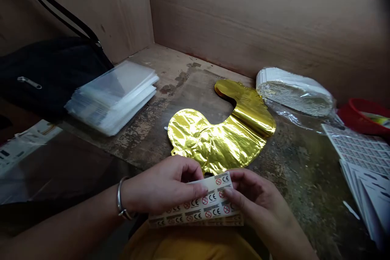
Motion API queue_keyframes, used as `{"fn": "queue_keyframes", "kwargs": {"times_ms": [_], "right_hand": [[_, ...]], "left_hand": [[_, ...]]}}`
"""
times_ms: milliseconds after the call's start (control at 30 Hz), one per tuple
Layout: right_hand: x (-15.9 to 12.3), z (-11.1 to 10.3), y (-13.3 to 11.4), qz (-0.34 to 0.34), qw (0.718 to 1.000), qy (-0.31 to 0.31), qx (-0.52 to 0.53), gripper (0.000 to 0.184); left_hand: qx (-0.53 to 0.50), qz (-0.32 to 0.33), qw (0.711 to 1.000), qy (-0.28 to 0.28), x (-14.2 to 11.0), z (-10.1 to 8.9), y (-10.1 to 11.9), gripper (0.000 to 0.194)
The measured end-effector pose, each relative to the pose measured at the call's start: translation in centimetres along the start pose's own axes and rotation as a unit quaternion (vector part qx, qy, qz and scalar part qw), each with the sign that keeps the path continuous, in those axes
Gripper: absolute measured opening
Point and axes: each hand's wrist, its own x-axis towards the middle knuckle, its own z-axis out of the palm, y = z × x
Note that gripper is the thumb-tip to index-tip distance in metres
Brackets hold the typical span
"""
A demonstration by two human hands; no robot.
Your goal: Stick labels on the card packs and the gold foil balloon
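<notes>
Between both hands is a sheet of small stickers (pixel 210 211) printed with CE marks and red prohibition circles, held low over the table's near edge. My left hand (pixel 170 189), with a silver bangle at the wrist, grips its upper left part, thumb on top. My right hand (pixel 254 195) pinches its right end between thumb and fingers. Part of the sheet's top row is bare backing. More sheet layers show underneath. Just beyond the hands lies a shiny gold foil balloon (pixel 219 142), flat and curved, its near edge partly hidden by my fingers.
Clear plastic sleeves (pixel 115 97) are stacked at left beside a dark zippered bag (pixel 51 77). On the right are a white bundle in plastic wrap (pixel 295 91), a red container (pixel 353 118), and more sticker sheets and cards (pixel 365 178). Wooden panels (pixel 258 16) enclose the table.
</notes>
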Motion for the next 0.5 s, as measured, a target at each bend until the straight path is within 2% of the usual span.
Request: {"fn": "queue_keyframes", "kwargs": {"times_ms": [100,167,233,367,500], "right_hand": [[0.3,0.5,0.9,0.033,0.997,0.037,0.058,0.018],[0.3,0.9,1.2,0.020,0.996,0.064,0.060,0.020],[0.1,1.3,1.6,0.005,0.997,0.069,0.042,0.020],[-0.4,2.1,2.1,0.018,0.997,0.058,0.043,0.022],[-0.5,2.3,2.0,0.035,0.995,0.063,0.067,0.024]], "left_hand": [[0.075,0.022,0.996,0.044,-0.4,0.5,0.3,0.019],[0.135,0.045,0.986,0.085,-0.8,1.0,0.5,0.022],[0.155,0.047,0.982,0.101,-1.0,1.4,0.6,0.022],[0.096,0.009,0.993,0.075,-0.9,1.9,0.0,0.020],[-0.004,-0.038,0.999,0.032,-0.7,1.8,-0.8,0.020]]}}
